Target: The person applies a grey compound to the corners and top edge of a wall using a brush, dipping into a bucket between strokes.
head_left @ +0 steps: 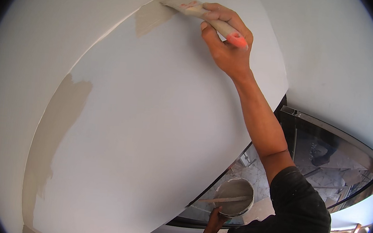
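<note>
My right hand [228,33] is raised to the wall and closed around the handle of a paintbrush [224,29]. The handle is wooden with a red end, and its paint-smeared head touches the panel [141,121] along the upper curved edge. Wet-looking beige paint [148,18] lies around the bristles. Low in the view, my left hand [216,218] grips the near side of a round bucket [250,197]. Grey-beige paint fills part of it, and a flat wooden stick [228,199] rests across. The fingers beneath the bucket are partly hidden.
Another beige painted band [59,131] runs down the panel's left edge. A plain pale wall [336,54] meets the panel at right. Below it are a dark metal frame [296,113] and glass panes [326,152], close to my right arm. Tiled floor shows behind the bucket.
</note>
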Demonstrator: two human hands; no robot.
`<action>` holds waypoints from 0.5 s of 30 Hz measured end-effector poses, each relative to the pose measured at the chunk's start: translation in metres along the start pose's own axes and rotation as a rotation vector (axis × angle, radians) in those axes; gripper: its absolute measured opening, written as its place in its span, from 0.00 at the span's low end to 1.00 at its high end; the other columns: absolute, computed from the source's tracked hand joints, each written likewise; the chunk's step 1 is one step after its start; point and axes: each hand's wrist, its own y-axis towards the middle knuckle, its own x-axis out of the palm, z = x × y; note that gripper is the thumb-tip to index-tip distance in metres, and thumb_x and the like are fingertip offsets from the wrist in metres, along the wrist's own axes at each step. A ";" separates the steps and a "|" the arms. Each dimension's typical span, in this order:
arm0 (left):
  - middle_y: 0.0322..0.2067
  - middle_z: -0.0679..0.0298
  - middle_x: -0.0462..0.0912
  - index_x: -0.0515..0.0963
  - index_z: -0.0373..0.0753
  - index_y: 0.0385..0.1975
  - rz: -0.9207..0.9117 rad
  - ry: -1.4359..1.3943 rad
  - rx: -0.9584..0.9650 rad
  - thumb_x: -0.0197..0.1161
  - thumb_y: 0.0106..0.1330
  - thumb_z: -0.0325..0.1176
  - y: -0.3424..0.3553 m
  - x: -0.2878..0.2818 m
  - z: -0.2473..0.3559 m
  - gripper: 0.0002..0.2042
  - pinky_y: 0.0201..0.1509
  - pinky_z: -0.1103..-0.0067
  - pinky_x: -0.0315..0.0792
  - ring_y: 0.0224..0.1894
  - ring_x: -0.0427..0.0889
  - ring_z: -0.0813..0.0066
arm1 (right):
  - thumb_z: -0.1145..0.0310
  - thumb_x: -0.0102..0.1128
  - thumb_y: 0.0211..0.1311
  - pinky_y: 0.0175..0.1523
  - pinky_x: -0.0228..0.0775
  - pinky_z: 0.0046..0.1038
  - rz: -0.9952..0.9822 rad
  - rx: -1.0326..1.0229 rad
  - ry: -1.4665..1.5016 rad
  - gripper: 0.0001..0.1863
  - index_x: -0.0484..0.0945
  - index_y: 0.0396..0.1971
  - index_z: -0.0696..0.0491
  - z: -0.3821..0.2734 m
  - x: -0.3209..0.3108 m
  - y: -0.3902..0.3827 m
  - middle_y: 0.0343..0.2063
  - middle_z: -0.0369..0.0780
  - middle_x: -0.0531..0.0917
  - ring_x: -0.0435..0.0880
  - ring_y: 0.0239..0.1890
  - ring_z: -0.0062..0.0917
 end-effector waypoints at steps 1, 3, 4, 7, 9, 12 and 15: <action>0.66 0.48 0.59 0.52 0.35 0.69 -0.003 -0.002 0.000 0.57 0.63 0.41 0.001 -0.002 -0.001 0.36 0.67 0.51 0.64 0.67 0.64 0.49 | 0.81 0.63 0.51 0.40 0.75 0.23 0.002 -0.004 -0.013 0.12 0.80 0.37 0.55 0.000 -0.001 0.001 0.44 0.42 0.84 0.82 0.38 0.22; 0.66 0.48 0.59 0.52 0.35 0.69 -0.002 -0.005 -0.005 0.57 0.63 0.42 0.002 -0.005 -0.001 0.36 0.67 0.51 0.64 0.67 0.64 0.49 | 0.80 0.63 0.51 0.41 0.75 0.23 0.008 0.025 -0.008 0.11 0.80 0.37 0.55 -0.001 -0.002 0.003 0.44 0.42 0.84 0.82 0.38 0.22; 0.66 0.48 0.59 0.53 0.35 0.69 -0.001 -0.006 -0.008 0.58 0.63 0.42 0.002 -0.005 -0.001 0.36 0.67 0.51 0.64 0.67 0.64 0.49 | 0.80 0.63 0.51 0.41 0.75 0.23 0.011 0.039 -0.006 0.11 0.81 0.37 0.55 -0.001 -0.003 0.004 0.44 0.42 0.84 0.82 0.39 0.22; 0.66 0.48 0.60 0.53 0.34 0.69 0.027 0.002 -0.004 0.58 0.63 0.42 0.000 -0.001 -0.001 0.36 0.67 0.52 0.64 0.66 0.65 0.49 | 0.80 0.63 0.52 0.43 0.75 0.23 0.017 -0.014 -0.041 0.11 0.81 0.37 0.55 0.005 -0.007 0.008 0.44 0.41 0.84 0.82 0.40 0.22; 0.66 0.48 0.60 0.53 0.34 0.68 0.027 -0.001 -0.001 0.58 0.63 0.42 0.001 -0.001 -0.001 0.36 0.67 0.52 0.64 0.66 0.65 0.49 | 0.80 0.63 0.53 0.44 0.75 0.24 0.025 0.003 -0.036 0.11 0.81 0.37 0.55 0.003 -0.008 0.008 0.44 0.41 0.84 0.82 0.41 0.23; 0.66 0.48 0.61 0.54 0.34 0.68 0.022 -0.008 0.003 0.58 0.63 0.42 0.001 -0.002 -0.001 0.36 0.67 0.52 0.64 0.66 0.65 0.49 | 0.79 0.63 0.53 0.45 0.75 0.24 0.040 -0.001 -0.061 0.10 0.81 0.37 0.56 0.002 -0.009 0.010 0.43 0.41 0.84 0.83 0.41 0.23; 0.66 0.48 0.61 0.54 0.34 0.68 0.018 -0.013 0.005 0.57 0.63 0.42 0.000 -0.001 -0.001 0.35 0.67 0.52 0.64 0.66 0.65 0.49 | 0.79 0.63 0.53 0.45 0.75 0.24 0.045 -0.033 -0.103 0.10 0.81 0.37 0.56 0.006 -0.010 0.013 0.43 0.41 0.84 0.83 0.41 0.23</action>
